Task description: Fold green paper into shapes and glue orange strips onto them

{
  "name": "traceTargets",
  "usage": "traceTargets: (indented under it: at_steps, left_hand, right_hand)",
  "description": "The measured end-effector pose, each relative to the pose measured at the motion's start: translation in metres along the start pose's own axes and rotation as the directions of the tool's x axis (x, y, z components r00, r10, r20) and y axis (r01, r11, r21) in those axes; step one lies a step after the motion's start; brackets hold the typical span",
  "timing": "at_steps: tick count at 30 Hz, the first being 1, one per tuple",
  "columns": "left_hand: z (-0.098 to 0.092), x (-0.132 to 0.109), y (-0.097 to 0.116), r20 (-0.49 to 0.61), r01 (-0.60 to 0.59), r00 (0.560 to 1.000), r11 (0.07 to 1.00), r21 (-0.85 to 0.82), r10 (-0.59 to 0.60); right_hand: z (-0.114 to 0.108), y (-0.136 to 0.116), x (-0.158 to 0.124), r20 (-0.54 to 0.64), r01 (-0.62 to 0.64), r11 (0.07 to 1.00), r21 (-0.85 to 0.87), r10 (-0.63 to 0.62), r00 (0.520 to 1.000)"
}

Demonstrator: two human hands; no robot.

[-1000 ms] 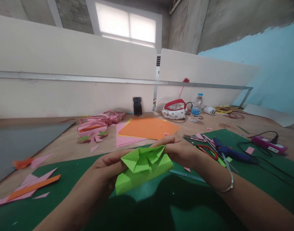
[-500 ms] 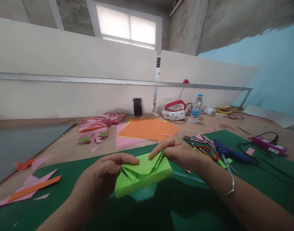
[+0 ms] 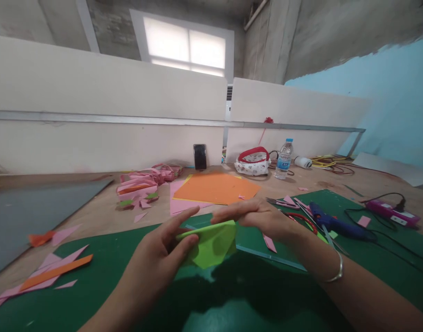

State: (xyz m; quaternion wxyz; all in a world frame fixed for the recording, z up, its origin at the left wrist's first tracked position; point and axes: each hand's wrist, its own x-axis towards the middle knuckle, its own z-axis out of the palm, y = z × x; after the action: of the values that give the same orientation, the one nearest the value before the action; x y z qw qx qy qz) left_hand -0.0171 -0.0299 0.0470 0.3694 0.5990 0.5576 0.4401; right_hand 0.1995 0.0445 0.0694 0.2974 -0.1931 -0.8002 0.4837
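Note:
Bright green folded paper (image 3: 213, 246) is held up in front of me, tilted so that a flat, angled face shows. My left hand (image 3: 159, 251) pinches its left end, thumb in front and fingers behind the upper edge. At the right end, my right hand (image 3: 258, 216) keeps hold of the upper corner. Its fingers stretch leftward over the top edge, and its thumb is hidden. Beneath both hands lies a green cutting mat (image 3: 128, 272), with a shadow on it. Behind the paper, a clear bluish strip (image 3: 270, 256) rests on the mat.
Orange sheets (image 3: 214, 188) and pink strips (image 3: 145, 180) lie farther back. To the right are red-handled scissors (image 3: 306, 220), a blue glue gun (image 3: 339, 226) and a purple power strip (image 3: 393, 212). A water bottle (image 3: 283, 159), pouch (image 3: 253, 163) and phone (image 3: 199, 157) stand behind. Paper scraps (image 3: 55, 267) lie left.
The green paper has been tipped, so its folded flaps no longer show and a flat face does. My left thumb has come to the front; my right fingers have straightened.

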Motion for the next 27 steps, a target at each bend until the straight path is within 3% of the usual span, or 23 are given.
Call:
traceTargets:
  at_steps: [2, 4, 6, 9, 13, 18, 27]
  left_hand:
    - [0.003, -0.002, -0.004, -0.080, -0.119, 0.988, 0.984, 0.130, 0.130]
    - [0.005, -0.004, -0.007, -0.111, -0.203, 0.966, 0.950, 0.238, 0.235]
    - [0.006, -0.004, -0.009, -0.081, -0.267, 0.950, 0.918, 0.292, 0.302]
    - [0.004, -0.001, -0.011, -0.031, -0.325, 0.935, 0.889, 0.323, 0.353]
    - [0.002, 0.002, -0.012, -0.027, -0.336, 0.935, 0.909, 0.248, 0.353]
    - [0.004, 0.002, -0.012, -0.002, -0.250, 0.968, 0.963, 0.099, 0.252]
    - [0.007, 0.000, -0.010, -0.002, -0.223, 0.975, 0.975, 0.022, 0.223]
  right_hand:
    - [0.004, 0.000, 0.001, -0.088, -0.047, 0.998, -0.043, 0.043, 0.995]
    - [0.012, 0.002, 0.003, -0.128, -0.013, 0.984, -0.178, -0.010, 0.992]
    - [0.021, 0.006, 0.005, -0.119, 0.062, 0.954, -0.295, -0.101, 0.988]
    - [0.030, 0.010, 0.007, -0.144, 0.096, 0.941, -0.324, -0.149, 0.978]
    - [0.034, 0.011, 0.006, -0.206, 0.094, 0.943, -0.321, -0.166, 0.964]
    - [0.036, 0.011, 0.004, -0.232, 0.136, 0.920, -0.368, -0.232, 0.945]
    - [0.040, 0.009, 0.004, -0.275, 0.108, 0.929, -0.353, -0.214, 0.937]
